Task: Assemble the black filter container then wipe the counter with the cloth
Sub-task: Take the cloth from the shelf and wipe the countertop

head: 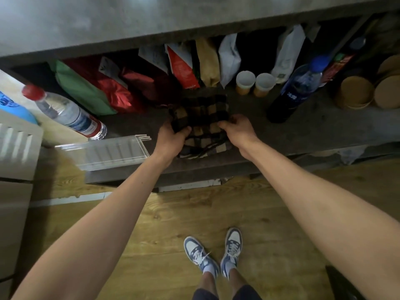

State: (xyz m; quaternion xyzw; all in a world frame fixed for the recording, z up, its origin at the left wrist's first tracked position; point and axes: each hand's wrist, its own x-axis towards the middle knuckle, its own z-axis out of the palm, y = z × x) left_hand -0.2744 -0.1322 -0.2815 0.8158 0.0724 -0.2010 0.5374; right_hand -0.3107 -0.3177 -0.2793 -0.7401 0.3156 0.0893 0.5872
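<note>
A dark brown and tan checked cloth (205, 118) lies bunched on the lower shelf (303, 135) under the grey counter (151, 20). My left hand (171, 139) grips the cloth's left side with the fingers curled into the fabric. My right hand (238, 128) pinches its right side. Both arms reach down and forward to the shelf. No black filter container shows in this view.
Behind the cloth stand several bags (207, 61) and two paper cups (245, 82). A clear water bottle (67, 113) and acrylic holder (108, 152) lie left. A dark bottle (296, 92) and stacked kraft bowls (355, 94) sit right. Wooden floor and my shoes (214, 254) are below.
</note>
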